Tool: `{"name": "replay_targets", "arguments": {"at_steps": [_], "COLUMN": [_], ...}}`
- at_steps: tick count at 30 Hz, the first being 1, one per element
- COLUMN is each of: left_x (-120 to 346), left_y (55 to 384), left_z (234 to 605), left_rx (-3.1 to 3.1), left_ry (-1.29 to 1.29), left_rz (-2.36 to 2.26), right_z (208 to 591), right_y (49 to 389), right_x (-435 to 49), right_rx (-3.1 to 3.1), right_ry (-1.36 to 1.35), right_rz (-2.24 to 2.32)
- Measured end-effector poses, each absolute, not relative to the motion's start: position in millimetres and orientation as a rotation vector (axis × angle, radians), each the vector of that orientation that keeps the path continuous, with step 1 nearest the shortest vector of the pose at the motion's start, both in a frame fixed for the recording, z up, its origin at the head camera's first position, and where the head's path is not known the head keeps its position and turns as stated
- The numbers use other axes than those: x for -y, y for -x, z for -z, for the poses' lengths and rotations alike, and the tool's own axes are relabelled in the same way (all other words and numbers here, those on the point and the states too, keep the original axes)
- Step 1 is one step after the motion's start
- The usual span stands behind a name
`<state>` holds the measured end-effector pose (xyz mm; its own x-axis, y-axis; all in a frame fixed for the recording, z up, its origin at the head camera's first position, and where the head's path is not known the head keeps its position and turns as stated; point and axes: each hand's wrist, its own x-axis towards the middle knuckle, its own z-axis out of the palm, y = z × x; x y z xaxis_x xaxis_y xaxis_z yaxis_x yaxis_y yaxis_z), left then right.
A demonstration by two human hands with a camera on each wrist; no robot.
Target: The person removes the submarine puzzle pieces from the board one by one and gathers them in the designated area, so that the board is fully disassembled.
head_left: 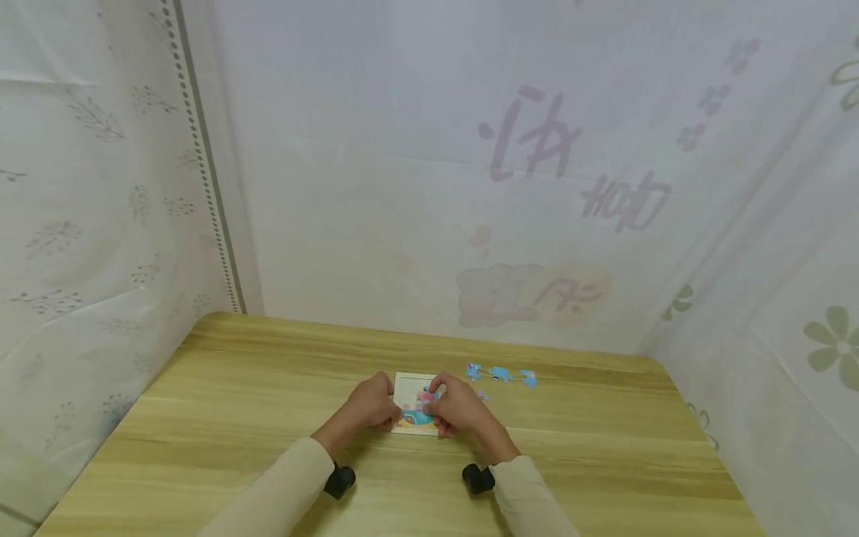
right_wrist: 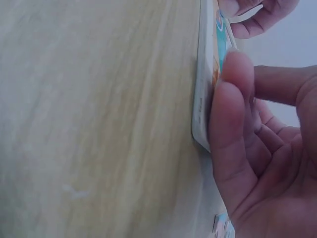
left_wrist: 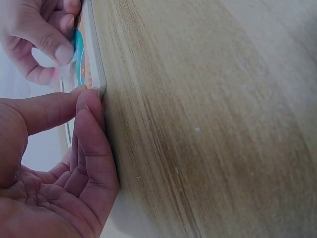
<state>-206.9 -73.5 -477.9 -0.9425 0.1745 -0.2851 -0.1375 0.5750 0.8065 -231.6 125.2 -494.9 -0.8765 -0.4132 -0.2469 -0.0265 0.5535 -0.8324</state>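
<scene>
A shallow jigsaw board with a pale raised rim lies on the table between both hands. Its lower part shows a teal and orange picture, while the upper part is bare and pale. The left hand holds the board's left edge, thumb on top, as the left wrist view shows its fingertips at the near corner. Over the right half, the right hand pinches a pink jigsaw piece between thumb and index finger, close on the picture. Its other fingers lie along the board's right edge.
Several loose blue and pink jigsaw pieces lie on the wooden table behind and right of the board. A pale printed curtain hangs along the table's back and sides. Black wrist cameras sit under both sleeves.
</scene>
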Motion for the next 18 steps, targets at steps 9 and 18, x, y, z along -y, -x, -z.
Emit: {"name": "replay_targets", "arguments": {"at_steps": [9, 18], "left_x": [73.3, 73.0], "left_y": [208.0, 206.3], "left_z": [479.5, 476.8], "left_rx": [-2.477, -2.51], "left_ry": [-0.03, -0.044], "left_rz": [-1.299, -1.277], "right_z": [493.6, 488.4], "right_y": [231.6, 228.2], "right_x": [-125.7, -134.6], "right_rx": [-2.364, -2.248], "right_ry": [0.427, 0.34], "right_rz": [1.237, 1.455]}}
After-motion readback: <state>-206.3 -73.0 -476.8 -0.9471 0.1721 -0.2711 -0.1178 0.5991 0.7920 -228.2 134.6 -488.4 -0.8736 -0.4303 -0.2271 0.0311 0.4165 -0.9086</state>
